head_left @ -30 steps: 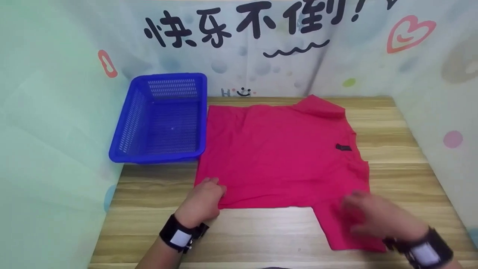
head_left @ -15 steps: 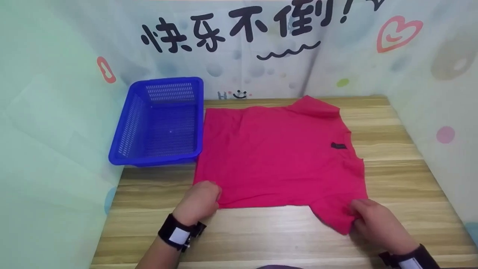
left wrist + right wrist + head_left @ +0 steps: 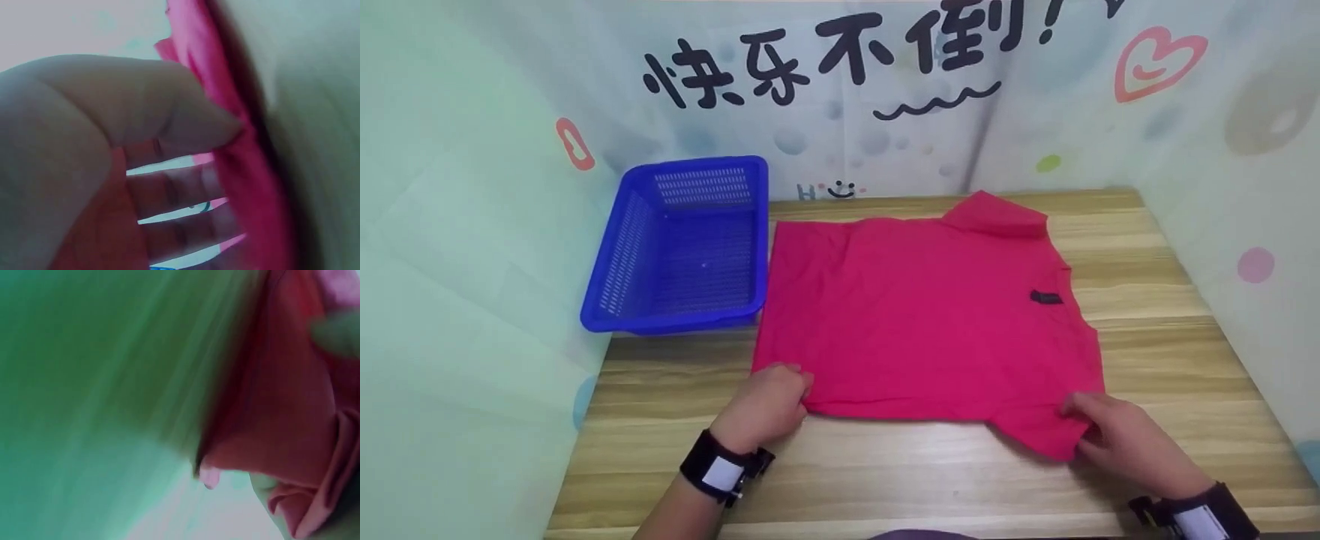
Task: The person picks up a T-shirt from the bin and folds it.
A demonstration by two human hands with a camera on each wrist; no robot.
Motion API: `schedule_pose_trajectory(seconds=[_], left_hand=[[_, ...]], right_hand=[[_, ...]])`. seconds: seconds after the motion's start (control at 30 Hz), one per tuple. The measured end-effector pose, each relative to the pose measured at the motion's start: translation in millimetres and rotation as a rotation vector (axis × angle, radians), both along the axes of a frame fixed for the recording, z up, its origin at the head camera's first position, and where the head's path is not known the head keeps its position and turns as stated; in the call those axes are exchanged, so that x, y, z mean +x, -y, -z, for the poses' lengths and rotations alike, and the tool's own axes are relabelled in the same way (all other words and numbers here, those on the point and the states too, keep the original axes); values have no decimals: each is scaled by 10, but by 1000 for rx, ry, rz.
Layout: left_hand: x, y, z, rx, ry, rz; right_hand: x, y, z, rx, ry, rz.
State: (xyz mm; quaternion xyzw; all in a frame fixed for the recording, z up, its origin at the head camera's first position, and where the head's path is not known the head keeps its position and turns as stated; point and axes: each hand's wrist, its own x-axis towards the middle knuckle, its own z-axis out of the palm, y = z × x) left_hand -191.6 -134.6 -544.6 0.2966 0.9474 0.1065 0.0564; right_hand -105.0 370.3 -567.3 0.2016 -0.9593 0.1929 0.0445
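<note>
A pinkish-red T-shirt is spread on the wooden table, its neck with a black label to the right. At the near left hem corner, my left hand pinches the cloth. The left wrist view shows the thumb pressed against the shirt's edge, fingers behind it. My right hand grips the near sleeve between thumb and fingers. That sleeve is partly lifted and bunched; the right wrist view shows its cloth hanging in folds. The far sleeve lies folded over.
A blue plastic basket with slotted walls stands at the back left, against the shirt's hem side. Printed cloth walls enclose the table at the back and both sides.
The right hand has taken hold of the near sleeve, which lay flat, and drawn it up from the table's front. The shirt's near edge is now straighter. The left hand has stayed at the hem corner.
</note>
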Motion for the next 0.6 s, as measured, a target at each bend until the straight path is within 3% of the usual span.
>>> schedule_pose_trajectory(seconds=[0.17, 0.33, 0.47, 0.6], left_hand=[[30, 31, -78, 66, 74, 4], [21, 63, -128, 100, 93, 20], [-35, 81, -158, 159, 144, 31], [-105, 98, -168, 214, 216, 2]], right_hand=[[42, -67, -106, -96, 93, -92], [-7, -126, -302, -182, 206, -122], [-125, -160, -466, -180, 246, -25], [-343, -136, -587, -135, 136, 130]])
